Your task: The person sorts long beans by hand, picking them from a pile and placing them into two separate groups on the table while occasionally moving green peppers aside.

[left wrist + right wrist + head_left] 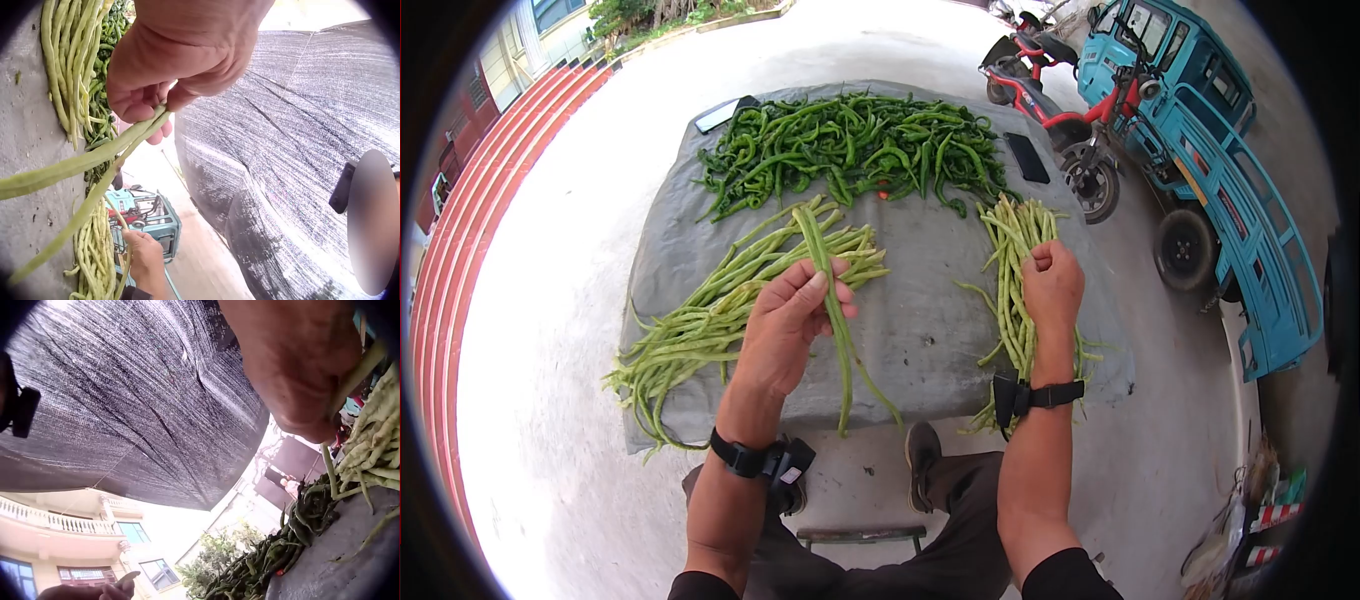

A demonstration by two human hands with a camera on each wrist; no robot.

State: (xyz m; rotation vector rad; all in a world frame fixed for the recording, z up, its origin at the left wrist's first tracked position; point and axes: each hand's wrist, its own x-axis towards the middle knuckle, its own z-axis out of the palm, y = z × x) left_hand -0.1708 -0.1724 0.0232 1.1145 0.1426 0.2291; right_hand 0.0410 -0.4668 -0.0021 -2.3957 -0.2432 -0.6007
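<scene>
My left hand pinches a few long beans between thumb and fingers, over the near middle of the grey cloth. Their lower ends hang towards the cloth's front edge. Left of that hand, a wide heap of long beans lies slantwise. My right hand is over a narrower bundle of long beans at the right, fingers curled. In the left wrist view, a single long bean runs through the right hand's grip. Its stem also shows beneath that hand in the right wrist view.
A broad heap of green peppers covers the cloth's far side. One phone lies right of it, another at the far left corner. Beyond the right side stand a red scooter and a blue cargo tricycle.
</scene>
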